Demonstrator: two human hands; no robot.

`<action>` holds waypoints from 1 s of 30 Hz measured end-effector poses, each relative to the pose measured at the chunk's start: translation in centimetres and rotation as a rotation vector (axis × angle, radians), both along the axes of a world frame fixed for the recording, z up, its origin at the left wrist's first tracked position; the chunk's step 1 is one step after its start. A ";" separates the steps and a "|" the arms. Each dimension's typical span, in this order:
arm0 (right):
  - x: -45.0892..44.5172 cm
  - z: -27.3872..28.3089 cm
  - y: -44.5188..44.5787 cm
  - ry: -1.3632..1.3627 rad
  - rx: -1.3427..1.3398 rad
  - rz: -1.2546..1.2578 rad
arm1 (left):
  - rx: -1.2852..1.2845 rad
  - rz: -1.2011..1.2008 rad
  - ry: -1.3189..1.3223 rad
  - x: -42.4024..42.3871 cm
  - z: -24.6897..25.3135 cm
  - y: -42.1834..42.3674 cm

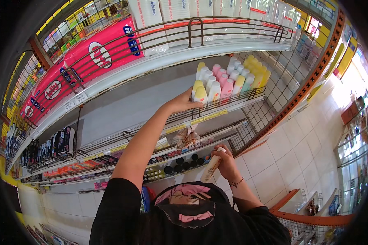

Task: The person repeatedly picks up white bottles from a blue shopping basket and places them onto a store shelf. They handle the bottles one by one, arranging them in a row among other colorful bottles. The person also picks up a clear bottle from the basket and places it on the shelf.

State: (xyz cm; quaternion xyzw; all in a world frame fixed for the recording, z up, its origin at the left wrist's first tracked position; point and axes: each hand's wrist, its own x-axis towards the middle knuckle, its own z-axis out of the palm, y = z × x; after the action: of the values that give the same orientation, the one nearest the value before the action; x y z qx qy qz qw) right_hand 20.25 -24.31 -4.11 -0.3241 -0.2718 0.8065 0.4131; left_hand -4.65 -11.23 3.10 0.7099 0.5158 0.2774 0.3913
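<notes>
My left hand [184, 102] reaches onto the wire-fronted shelf and touches the left front of a group of small plastic bottles. Its thumb lies along the base of a yellow-topped white bottle [200, 95]; its other fingers are partly hidden, so I cannot tell whether they grip it. Beside it stand a white bottle [214, 92], a pink bottle [227, 89] and several more with white, green or yellow bodies. Lower and nearer to me, my right hand [226, 162] holds a pale beige bottle [211, 169] with a white cap, tilted, in front of my chest.
Pink tissue packs [98, 56] and white cotton packs [178, 21] fill the shelf above. A wire rail [199, 111] edges the bottles' shelf. Below lie crumpled paper [186, 137] and dark-capped containers [178, 168]. An orange upright [289, 107] bounds the right side, beside the tiled floor [276, 159].
</notes>
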 end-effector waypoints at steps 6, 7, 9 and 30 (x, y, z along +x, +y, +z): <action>0.5 -0.9 0.7 0.063 -0.038 0.017 | 0.051 0.032 0.012 -0.2 -0.4 -0.3; 0.6 -0.7 0.8 0.121 -0.049 -0.024 | 0.113 0.065 0.045 0.1 -0.3 -0.8; 0.6 0.3 1.1 0.237 -0.070 -0.097 | 0.321 0.179 0.144 0.4 0.1 -2.5; -2.3 5.8 2.0 0.231 0.513 -0.008 | -0.056 0.384 -0.712 -0.9 1.9 -13.4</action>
State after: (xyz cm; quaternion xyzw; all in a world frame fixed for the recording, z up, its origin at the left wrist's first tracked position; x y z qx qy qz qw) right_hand 17.96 -22.34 1.64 -0.1160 -0.4170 0.7412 0.5132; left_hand -5.56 -24.67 5.02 0.4492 0.4787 0.5597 0.5058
